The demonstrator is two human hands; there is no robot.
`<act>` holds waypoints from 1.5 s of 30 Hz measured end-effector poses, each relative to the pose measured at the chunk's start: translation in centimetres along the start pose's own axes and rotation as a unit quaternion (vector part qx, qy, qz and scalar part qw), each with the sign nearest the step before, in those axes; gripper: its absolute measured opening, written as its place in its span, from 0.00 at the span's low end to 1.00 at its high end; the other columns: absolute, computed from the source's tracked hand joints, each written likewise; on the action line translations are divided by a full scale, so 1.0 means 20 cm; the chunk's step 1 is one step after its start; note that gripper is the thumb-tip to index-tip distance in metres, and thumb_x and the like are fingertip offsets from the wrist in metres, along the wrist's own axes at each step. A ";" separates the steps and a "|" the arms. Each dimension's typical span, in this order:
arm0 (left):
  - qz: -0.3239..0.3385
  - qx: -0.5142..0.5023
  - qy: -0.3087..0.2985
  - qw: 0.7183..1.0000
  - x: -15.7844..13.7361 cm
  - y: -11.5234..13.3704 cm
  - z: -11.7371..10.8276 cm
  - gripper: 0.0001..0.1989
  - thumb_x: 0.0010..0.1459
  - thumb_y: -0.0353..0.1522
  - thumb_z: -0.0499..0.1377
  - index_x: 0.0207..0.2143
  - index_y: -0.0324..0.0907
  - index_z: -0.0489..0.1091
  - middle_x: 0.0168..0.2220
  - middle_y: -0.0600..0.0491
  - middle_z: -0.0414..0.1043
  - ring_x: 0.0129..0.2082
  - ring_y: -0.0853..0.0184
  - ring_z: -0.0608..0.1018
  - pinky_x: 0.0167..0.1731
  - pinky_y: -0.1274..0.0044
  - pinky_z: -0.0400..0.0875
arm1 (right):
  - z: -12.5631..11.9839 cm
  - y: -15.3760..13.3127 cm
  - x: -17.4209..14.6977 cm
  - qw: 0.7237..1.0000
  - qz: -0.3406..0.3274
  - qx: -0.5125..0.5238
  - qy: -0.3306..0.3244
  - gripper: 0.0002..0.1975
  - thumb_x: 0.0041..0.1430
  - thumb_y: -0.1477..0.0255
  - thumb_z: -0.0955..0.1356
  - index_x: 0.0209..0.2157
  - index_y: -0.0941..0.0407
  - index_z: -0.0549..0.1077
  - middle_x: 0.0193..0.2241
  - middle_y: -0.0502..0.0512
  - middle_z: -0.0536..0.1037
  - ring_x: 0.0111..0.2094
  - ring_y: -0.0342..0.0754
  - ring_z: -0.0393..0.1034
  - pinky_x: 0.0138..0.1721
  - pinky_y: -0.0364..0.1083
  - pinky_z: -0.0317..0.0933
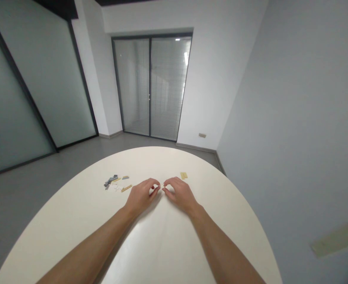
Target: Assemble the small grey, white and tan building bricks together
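Close together over the middle of the round white table (126,252), my left hand (144,192) and my right hand (179,192) meet almost fingertip to fingertip. The fingers of both are curled into pinches. Between the fingertips shows a tiny pale piece (162,185), too small to name. Left of my left hand lies a tan strip (126,188). Beyond my right hand sits a flat yellowish piece (183,175).
A loose pile of grey and tan strips (111,180) lies at the left, with small white bits (117,188) beside it. A short grey strip (125,178) is nearby. Behind the table stand a glass door (150,86) and white walls.
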State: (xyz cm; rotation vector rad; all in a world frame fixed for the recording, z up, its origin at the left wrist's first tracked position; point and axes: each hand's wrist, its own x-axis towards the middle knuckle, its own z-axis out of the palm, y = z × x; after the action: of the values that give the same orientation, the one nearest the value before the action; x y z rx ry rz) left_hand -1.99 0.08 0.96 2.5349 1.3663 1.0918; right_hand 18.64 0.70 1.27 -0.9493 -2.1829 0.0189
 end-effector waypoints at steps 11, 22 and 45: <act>-0.007 0.004 -0.005 1.000 0.00 0.01 -0.01 0.07 0.64 0.35 0.53 0.41 0.47 0.70 0.38 0.55 0.78 0.34 0.68 0.79 0.33 0.77 0.71 | 0.00 -0.01 0.00 1.000 0.006 0.005 -0.001 0.06 0.62 0.73 0.68 0.42 0.53 0.72 0.40 0.55 0.79 0.43 0.51 0.72 0.45 0.49 0.65; -0.017 -0.008 -0.013 1.000 0.00 -0.01 0.01 0.07 0.63 0.33 0.54 0.43 0.47 0.69 0.40 0.56 0.77 0.35 0.68 0.79 0.34 0.77 0.71 | 0.00 0.00 0.00 1.000 0.010 0.005 -0.003 0.07 0.61 0.74 0.69 0.42 0.54 0.72 0.40 0.55 0.79 0.43 0.51 0.72 0.45 0.49 0.66; 0.011 -0.006 -0.008 1.000 0.00 -0.01 0.00 0.07 0.64 0.32 0.55 0.43 0.48 0.71 0.43 0.56 0.76 0.35 0.70 0.79 0.33 0.78 0.71 | 0.00 0.00 0.00 1.000 -0.003 0.004 0.006 0.08 0.63 0.74 0.68 0.44 0.53 0.74 0.41 0.55 0.80 0.44 0.51 0.73 0.46 0.50 0.67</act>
State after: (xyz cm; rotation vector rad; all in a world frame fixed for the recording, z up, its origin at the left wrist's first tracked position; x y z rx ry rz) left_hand -2.02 0.16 0.84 2.5505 1.3273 1.0766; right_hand 18.59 0.72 1.29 -0.9356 -2.1731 0.0178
